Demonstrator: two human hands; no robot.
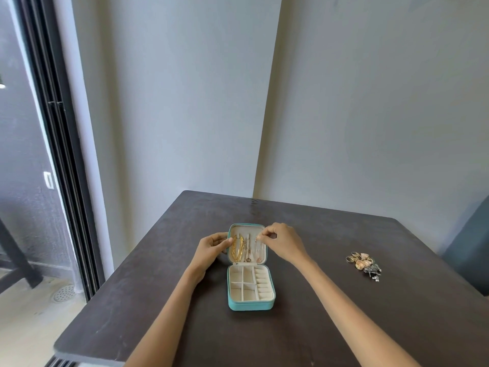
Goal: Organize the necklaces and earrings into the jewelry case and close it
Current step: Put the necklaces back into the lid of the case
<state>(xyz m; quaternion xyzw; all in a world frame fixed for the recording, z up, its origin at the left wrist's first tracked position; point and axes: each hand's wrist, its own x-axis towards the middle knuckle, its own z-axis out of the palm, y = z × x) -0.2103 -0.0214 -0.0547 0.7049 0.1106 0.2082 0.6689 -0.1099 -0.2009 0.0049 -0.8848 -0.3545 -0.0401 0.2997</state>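
At the centre of the frame I see the jewelry case (250,266) lying open on the dark table (158,274), its lid propped back toward the wall so the hooks face me. My left hand (211,247) curls round the lid's left edge, thumb over the rim, I judge to keep it from tipping while the other hand works. My right hand (277,241) pinches something fine at the lid's upper right, probably the chain of a thin necklace (258,251) being hung on a hook (the hook itself is too small to make out). The gold necklaces (236,249) already hang down the left of the lid, glossy and flat-linked. The case is teal outside, with rounded corners, lined in soft cream; its lower tray is split into square cells and a ridged ring roll, all bare. At the right of the frame, well apart, the earrings (363,264) lie in a tangled metallic heap.
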